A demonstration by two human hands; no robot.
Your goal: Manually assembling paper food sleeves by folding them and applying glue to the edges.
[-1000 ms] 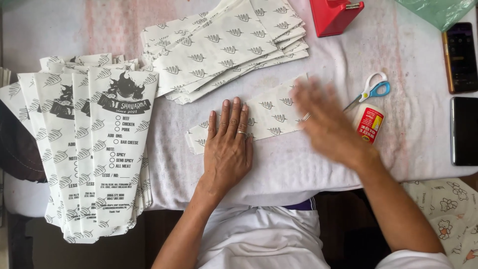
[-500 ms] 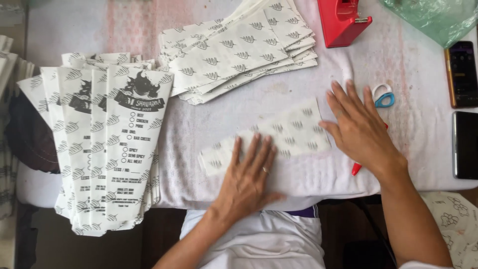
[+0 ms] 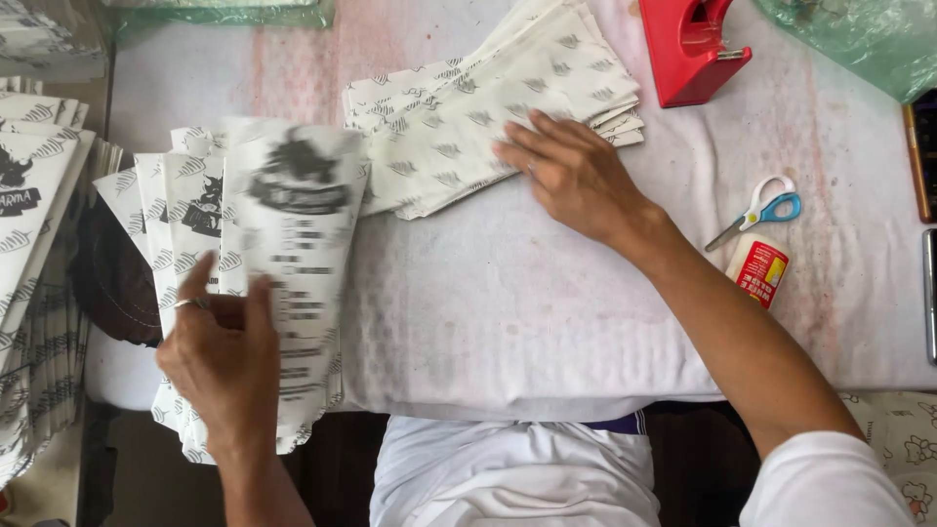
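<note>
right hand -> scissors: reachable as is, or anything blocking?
Probably yes. The right hand rests flat on the stack of unfolded patterned sheets and holds nothing. The scissors lie in the open on the white cloth to its right, beside the glue bottle, with only bare cloth between.

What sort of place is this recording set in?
Probably a small home or shop worktable for hand-making paper bags: stacks of printed paper bags, a pile of flat patterned sheets under the right hand, plus scissors, a glue bottle and a red tape dispenser.
</note>
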